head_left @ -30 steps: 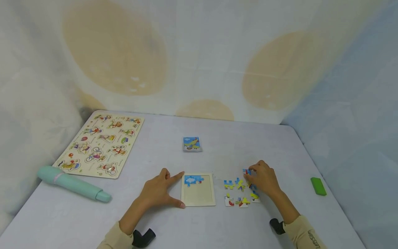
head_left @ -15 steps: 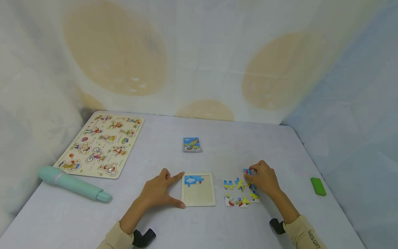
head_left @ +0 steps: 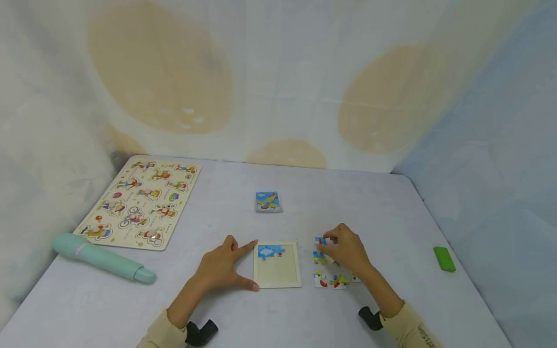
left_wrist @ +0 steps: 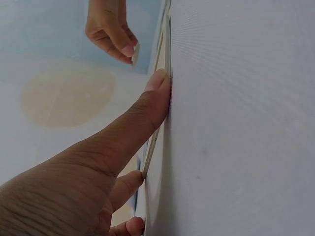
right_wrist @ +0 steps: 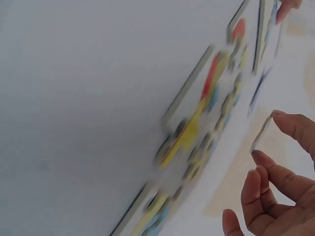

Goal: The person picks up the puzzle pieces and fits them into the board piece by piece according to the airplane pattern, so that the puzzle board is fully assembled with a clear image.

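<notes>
- Head view: the left hand (head_left: 224, 265) lay at nine o'clock of the wooden frame (head_left: 277, 285), thumb and forefinger spread wide to touch its two near corners, gripping nothing. Joined pieces (head_left: 270, 251) filled the frame's ten-to-twelve o'clock part; the rest showed bare wood. At two o'clock of the frame, the right hand (head_left: 350, 249) pinched a blue-and-red piece (head_left: 320, 240) above loose pieces (head_left: 321, 281) on the tabletop (head_left: 283, 319). A small picture block (head_left: 269, 200) stood at twelve o'clock. The step in hand looked like fetching this piece for the frame; the next move seemed to call for carrying it toward nine o'clock and matching its tabs to the joined row.
- Left wrist view: the left thumb lay straight against the frame's edge; at eleven o'clock the right hand held the piece edge-on, apart from the frame.
- Right wrist view: at four o'clock, thumb and fingertip nipped the thin piece by its edges, a light grip suited to turning it. The loose pieces, blurred, stretched from seven to one o'clock.
</notes>
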`<state>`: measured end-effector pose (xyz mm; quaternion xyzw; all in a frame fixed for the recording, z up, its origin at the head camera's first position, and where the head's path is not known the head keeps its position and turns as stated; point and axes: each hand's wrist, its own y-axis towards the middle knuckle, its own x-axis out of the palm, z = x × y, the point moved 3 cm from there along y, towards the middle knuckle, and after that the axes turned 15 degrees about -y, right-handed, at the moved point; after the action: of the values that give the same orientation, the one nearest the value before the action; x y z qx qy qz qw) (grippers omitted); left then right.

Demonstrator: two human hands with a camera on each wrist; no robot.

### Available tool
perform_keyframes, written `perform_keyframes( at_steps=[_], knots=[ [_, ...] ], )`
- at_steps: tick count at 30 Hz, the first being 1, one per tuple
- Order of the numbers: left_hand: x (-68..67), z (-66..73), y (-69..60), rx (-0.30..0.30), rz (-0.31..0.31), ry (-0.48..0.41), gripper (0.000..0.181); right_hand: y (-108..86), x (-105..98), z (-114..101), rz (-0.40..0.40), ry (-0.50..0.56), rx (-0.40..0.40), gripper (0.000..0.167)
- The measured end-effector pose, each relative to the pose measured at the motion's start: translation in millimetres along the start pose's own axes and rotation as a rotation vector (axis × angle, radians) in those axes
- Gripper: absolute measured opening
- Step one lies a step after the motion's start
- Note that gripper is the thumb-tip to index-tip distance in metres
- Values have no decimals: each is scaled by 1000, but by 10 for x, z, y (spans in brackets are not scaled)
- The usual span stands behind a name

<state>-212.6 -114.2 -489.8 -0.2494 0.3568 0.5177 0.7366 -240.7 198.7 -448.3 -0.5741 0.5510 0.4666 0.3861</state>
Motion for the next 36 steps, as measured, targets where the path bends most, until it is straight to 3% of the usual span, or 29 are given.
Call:
perform_keyframes(
  at_steps=[16,25,36],
  knots=[
    [-5,21,-4,-7,-10,-6,107,-12,110,-511,-2,-16,-64,28],
    [-6,13,-7,0,-2,-4,105,23,229,-710,23,-102,-165,30],
    [-4,3,-3,-9,0,-8,106,-5,277,-824,52,-238,-183,42]
  ],
)
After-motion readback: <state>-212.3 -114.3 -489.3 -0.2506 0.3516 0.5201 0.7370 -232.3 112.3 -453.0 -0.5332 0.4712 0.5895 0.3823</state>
